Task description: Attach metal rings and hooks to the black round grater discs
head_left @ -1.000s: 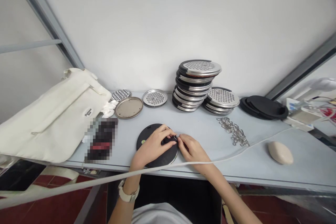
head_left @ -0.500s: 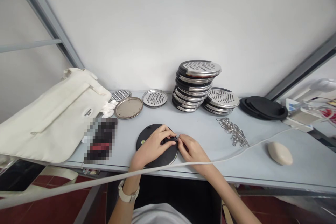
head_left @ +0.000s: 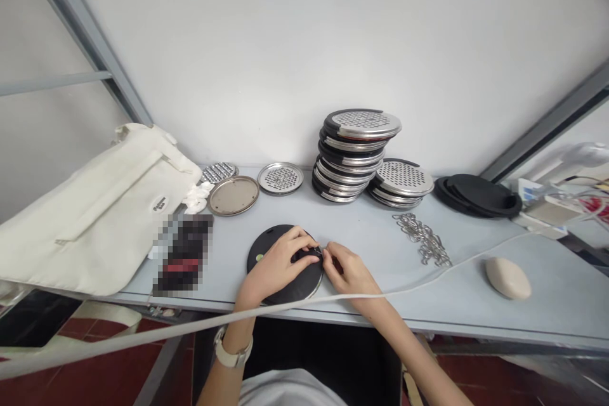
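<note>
A black round disc (head_left: 299, 282) with a small green sticker lies flat on the grey table, a thin metal edge showing along its lower right. My left hand (head_left: 283, 260) lies over it, with thumb and fingers curved around a small shiny piece (head_left: 318, 252) at its right edge. From the right, my right hand (head_left: 346, 268) pinches at that same spot with thumb and index finger. Its fingers hide most of the small piece, whose exact kind does not show. To the right, several wire clips (head_left: 422, 239) lie in a loose pile.
Stacks of round graters with black rims (head_left: 352, 158) (head_left: 404, 181) stand along the wall, beside loose metal discs (head_left: 281, 177) (head_left: 234, 195). Black round covers (head_left: 478, 195) lie at right. A white cable (head_left: 409, 290) crosses before my forearms. A white bag (head_left: 95, 222) and a beige oval object (head_left: 508, 278) flank the workspace.
My right hand's fingers have shifted very slightly at the disc's edge. My left hand and the disc have stayed in place.
</note>
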The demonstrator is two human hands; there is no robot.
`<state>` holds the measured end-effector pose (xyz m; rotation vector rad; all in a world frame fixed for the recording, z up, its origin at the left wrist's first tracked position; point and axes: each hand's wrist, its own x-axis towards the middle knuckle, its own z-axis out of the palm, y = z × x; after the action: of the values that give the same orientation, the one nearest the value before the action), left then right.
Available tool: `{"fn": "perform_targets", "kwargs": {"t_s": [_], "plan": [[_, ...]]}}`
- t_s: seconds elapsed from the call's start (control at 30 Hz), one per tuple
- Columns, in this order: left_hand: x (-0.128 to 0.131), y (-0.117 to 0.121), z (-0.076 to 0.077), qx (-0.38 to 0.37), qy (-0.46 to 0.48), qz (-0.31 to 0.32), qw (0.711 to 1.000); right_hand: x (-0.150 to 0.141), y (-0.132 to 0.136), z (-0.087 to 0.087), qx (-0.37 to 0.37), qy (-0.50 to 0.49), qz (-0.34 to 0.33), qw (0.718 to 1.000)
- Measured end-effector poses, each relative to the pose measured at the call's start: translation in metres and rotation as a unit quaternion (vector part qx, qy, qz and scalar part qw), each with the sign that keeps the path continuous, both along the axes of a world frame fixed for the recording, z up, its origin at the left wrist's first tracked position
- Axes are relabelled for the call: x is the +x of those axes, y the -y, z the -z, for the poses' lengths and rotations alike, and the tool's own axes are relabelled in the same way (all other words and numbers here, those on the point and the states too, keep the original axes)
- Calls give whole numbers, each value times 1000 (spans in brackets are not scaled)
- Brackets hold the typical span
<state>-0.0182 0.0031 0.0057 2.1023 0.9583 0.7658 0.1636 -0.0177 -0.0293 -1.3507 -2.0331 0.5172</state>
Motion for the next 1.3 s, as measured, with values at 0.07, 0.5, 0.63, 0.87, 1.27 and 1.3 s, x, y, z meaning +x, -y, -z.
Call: {"fn": "perform_targets", "kwargs": {"t_s": [0.07, 0.5, 0.63, 0.87, 1.27, 1.3], "plan": [[0, 0, 0, 1, -2, -2, 1000, 0, 0, 0, 4, -3, -2, 1000], [1, 1, 0, -5, -17, -20, 1000, 0, -1, -4, 1, -5, -36, 999], [1, 2, -1, -5, -15, -16, 1000, -1, 0, -6, -3, -4, -32, 999], [0, 1, -2, 3, -8, -6, 1000, -1, 0, -6, -15, -7, -25, 1000], [0, 1, -1, 2, -10, -4, 1000, 0, 1, -4, -19, -5, -22, 1000], [0, 1, -1, 3, -10, -4, 1000, 0, 1, -4, -19, -6, -19, 1000]]}}
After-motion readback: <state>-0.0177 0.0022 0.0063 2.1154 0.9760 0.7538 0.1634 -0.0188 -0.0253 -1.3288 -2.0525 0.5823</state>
